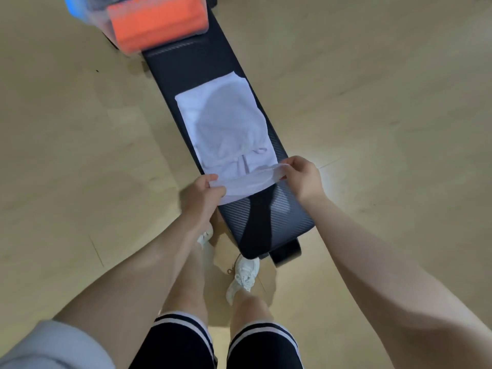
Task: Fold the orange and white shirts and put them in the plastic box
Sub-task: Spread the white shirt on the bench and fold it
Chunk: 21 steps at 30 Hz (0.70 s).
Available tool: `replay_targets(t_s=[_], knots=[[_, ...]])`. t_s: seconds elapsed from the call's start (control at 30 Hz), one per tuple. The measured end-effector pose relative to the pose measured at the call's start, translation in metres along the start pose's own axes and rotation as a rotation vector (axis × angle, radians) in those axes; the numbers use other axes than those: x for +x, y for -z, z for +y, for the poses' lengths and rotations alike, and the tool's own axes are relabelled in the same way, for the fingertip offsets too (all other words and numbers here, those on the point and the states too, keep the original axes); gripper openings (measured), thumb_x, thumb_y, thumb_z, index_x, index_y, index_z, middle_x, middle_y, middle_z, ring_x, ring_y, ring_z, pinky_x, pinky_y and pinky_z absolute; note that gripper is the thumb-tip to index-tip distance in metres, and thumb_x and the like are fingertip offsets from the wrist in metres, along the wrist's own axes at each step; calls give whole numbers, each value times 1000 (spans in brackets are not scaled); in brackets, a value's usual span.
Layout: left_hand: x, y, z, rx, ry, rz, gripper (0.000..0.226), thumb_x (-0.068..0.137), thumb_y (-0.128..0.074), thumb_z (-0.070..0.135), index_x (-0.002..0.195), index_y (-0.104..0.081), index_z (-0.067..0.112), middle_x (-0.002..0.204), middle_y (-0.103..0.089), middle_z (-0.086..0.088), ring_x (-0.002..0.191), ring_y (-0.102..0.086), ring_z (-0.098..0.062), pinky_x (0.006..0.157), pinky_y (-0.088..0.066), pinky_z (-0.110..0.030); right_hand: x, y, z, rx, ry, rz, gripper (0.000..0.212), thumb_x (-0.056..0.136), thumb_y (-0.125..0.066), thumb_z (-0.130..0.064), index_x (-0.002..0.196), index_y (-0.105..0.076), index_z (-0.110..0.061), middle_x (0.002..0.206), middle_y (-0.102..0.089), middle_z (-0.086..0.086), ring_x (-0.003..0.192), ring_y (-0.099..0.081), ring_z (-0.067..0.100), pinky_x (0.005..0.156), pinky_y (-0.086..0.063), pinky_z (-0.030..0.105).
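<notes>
A white shirt (223,123) lies lengthwise on a long black bench (191,62), folded into a narrow strip. My left hand (203,195) pinches the near left corner of its lifted bottom edge. My right hand (302,177) pinches the near right corner, and the hem is raised and curled between them. At the bench's far end stands a clear plastic box (102,20) with the folded orange shirt (157,22) inside it, blurred.
Light wooden floor (372,102) surrounds the bench on both sides. My legs in black shorts and my white sneakers (243,278) stand at the bench's near end. The near part of the bench top (269,222) is bare.
</notes>
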State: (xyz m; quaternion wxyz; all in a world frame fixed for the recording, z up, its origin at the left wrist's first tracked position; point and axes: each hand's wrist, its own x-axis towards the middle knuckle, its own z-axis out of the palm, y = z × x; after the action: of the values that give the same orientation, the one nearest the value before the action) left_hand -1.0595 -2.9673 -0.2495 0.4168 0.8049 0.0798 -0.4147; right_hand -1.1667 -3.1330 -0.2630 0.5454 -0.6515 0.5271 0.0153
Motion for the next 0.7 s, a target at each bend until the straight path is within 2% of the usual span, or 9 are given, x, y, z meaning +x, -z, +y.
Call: replay_targets(t_s=[0.1,0.2,0.3,0.37,0.43,0.5,0.57,0.63,0.7], knots=[[34,13,19,167,-125,20,33,82,-54,4,113,-58,14,99,-60,-1,91,-58,-18,69,-44,-19,28,-6,-27,6,33,-71,23,81,-44,-2,87,-64,-13,84,-65,6,79,-56,20,70,-45,32],[72,24,38,185,-177,1,5,85,-58,10,89,-61,10,74,-53,2,69,-49,-14,59,-36,-19,57,-20,-53,-118,95,-73,25,80,-47,-2,93,-65,-14,83,-66,4,78,-58,19,69,-46,28],[108,35,61,214,-224,-4,28,87,-56,17,65,-42,10,63,-33,-4,59,-31,-15,52,-24,-22,88,-38,-75,-190,119,-42,15,84,-54,-11,95,-65,-13,75,-58,-2,68,-51,15,59,-39,22],[128,40,78,143,-176,-65,26,90,-54,17,68,-43,8,67,-36,-5,59,-33,-13,51,-24,-19,108,-49,-88,-148,90,-15,9,85,-58,-18,88,-64,-12,70,-58,-4,61,-47,10,55,-37,21],[150,44,88,20,-96,-120,20,92,-52,19,79,-55,4,76,-48,-8,68,-46,-15,63,-35,-23,128,-60,-97,-133,85,9,10,85,-56,-16,84,-63,-9,70,-57,1,61,-47,13,58,-37,24],[170,47,94,-40,-54,-122,21,92,-51,21,90,-61,2,86,-54,-9,78,-51,-17,73,-40,-30,146,-70,-104,-203,117,59,13,87,-56,-16,88,-66,-8,75,-50,-1,78,-50,17,66,-35,23],[189,48,97,-70,-25,-95,15,92,-51,20,91,-60,9,88,-53,-8,80,-50,-18,76,-41,-32,166,-80,-112,-248,138,84,16,89,-55,-17,94,-65,-6,81,-46,-6,92,-49,20,72,-33,20],[205,49,97,-111,15,-70,10,92,-51,18,88,-57,10,88,-53,-9,79,-50,-19,72,-44,-31,184,-88,-118,-274,94,64,12,91,-51,-18,91,-59,-10,84,-49,0,84,-48,21,67,-32,22],[217,49,95,-127,43,-53,9,91,-51,17,86,-56,11,85,-52,-10,77,-49,-19,68,-44,-29,197,-94,-122,-294,61,66,14,90,-47,-17,77,-46,-13,71,-47,2,71,-42,20,55,-28,27]])
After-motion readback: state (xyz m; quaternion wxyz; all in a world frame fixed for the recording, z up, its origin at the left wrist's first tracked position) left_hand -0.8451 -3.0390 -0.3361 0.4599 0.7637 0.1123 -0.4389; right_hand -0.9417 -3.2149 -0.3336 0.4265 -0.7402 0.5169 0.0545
